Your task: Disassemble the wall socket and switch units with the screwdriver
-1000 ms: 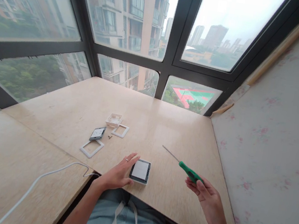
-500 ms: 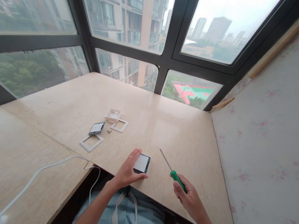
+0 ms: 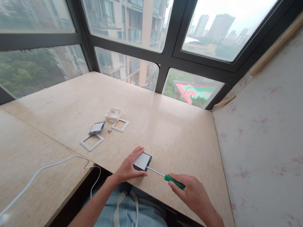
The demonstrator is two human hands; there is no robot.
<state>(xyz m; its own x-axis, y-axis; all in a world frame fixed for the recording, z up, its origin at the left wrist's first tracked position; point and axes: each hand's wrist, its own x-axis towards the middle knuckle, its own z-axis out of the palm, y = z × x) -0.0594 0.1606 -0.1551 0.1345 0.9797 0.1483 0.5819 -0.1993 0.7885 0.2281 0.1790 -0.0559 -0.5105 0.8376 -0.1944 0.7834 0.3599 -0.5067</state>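
Near the front edge of the table, my left hand (image 3: 129, 167) grips a square wall switch module (image 3: 142, 161) with a pale face and dark grey sides. Its thumb is on the near side and its fingers on the far side. My right hand (image 3: 190, 190) is closed round the green handle of a screwdriver (image 3: 174, 180). The metal shaft points left, and its tip meets the module's right side, where small dark slots show. Whether the tip sits inside a slot or only touches it, I cannot tell.
Farther back on the tabletop (image 3: 182, 133) lie a white mounting box (image 3: 113, 114), a white frame (image 3: 119, 129), a second switch module (image 3: 97, 128), another white frame (image 3: 90, 150) and small screws (image 3: 109, 131). A white cable (image 3: 48, 168) crosses the left side. Windows and a papered wall (image 3: 270, 152) bound the table.
My right hand has brought the screwdriver left and down, from pointing up beside the switch module to its tip at the module's right side. My left hand keeps its hold.
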